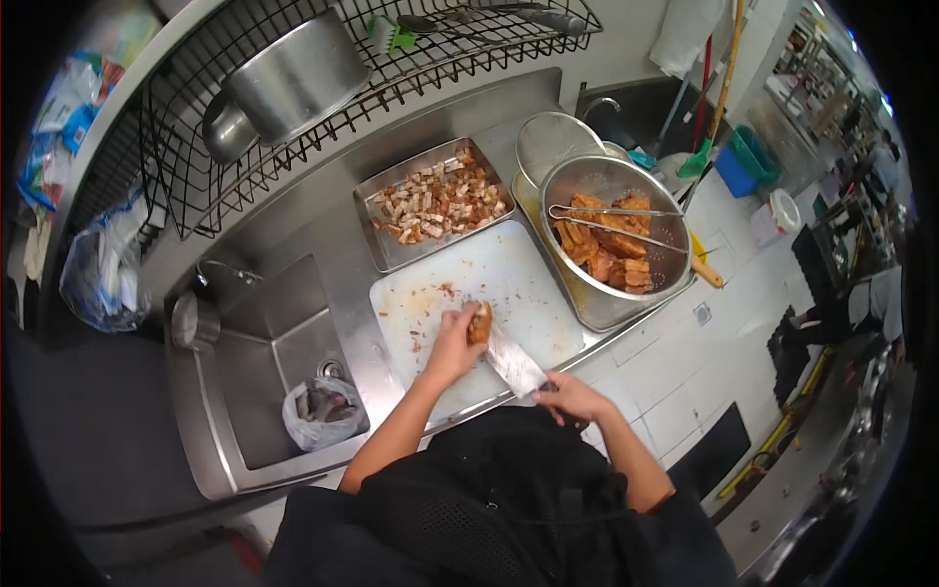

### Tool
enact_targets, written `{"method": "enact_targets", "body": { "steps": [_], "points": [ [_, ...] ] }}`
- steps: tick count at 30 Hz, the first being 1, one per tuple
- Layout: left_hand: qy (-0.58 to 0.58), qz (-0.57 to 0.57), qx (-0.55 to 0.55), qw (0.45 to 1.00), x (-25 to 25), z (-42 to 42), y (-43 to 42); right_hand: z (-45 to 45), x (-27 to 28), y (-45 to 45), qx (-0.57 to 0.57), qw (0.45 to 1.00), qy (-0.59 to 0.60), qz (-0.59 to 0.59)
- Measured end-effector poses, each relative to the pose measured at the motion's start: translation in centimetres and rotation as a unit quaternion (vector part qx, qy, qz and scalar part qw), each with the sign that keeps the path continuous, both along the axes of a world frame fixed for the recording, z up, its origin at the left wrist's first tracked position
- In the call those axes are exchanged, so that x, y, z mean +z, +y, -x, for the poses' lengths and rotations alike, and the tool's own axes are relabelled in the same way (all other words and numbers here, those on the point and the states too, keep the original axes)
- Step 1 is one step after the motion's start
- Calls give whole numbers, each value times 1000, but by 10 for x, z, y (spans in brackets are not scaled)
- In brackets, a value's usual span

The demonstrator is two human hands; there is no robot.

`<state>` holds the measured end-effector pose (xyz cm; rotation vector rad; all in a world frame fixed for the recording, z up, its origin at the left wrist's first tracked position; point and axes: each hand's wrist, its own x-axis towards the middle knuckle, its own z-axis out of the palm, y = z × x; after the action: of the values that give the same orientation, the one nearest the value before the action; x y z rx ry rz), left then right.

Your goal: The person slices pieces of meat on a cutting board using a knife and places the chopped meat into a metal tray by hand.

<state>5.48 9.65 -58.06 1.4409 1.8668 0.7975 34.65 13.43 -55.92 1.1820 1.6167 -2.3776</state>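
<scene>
On the white cutting board (430,284), my left hand (455,344) is closed around a browned piece of meat (479,323). My right hand (569,396) grips the handle of a wide cleaver (514,364), whose blade points up and left, its far end close to the meat. Small brown crumbs lie scattered over the board. Behind the board, a metal tray (381,256) holds many chopped meat pieces (440,199). To the right, a perforated metal bowl (667,196) contains larger browned chunks (616,245), with metal tongs (626,211) lying across them.
A sink (259,357) on the left contains a plastic bag (323,415) and a small metal pot (196,321). Above the counter, a wire rack (391,83) carries a large pot (293,78). A strainer (556,145) stands behind the bowl. People are visible at far right.
</scene>
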Motion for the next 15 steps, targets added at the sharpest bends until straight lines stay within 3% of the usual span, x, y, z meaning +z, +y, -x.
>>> {"method": "enact_targets", "body": {
  "steps": [6,8,9,10,12,13,15],
  "points": [
    [57,-65,18,996,40,118,113,92,47,51,-59,994,39,-78],
    [39,-58,15,997,20,150,127,110,58,47,-82,989,17,-125],
    [24,-62,70,995,-6,164,135,114,64,46,-112,979,-2,-172],
    [7,-67,116,991,-6,161,145,107,74,39,-116,977,-44,-171],
    [55,-80,100,990,-9,134,122,76,40,15,-137,960,-56,-239],
    [30,-96,80,992,-18,122,111,59,26,7,-137,940,-62,-305],
    [5,-94,50,994,-32,104,85,18,19,-20,-170,926,-83,-327]
  ]
}}
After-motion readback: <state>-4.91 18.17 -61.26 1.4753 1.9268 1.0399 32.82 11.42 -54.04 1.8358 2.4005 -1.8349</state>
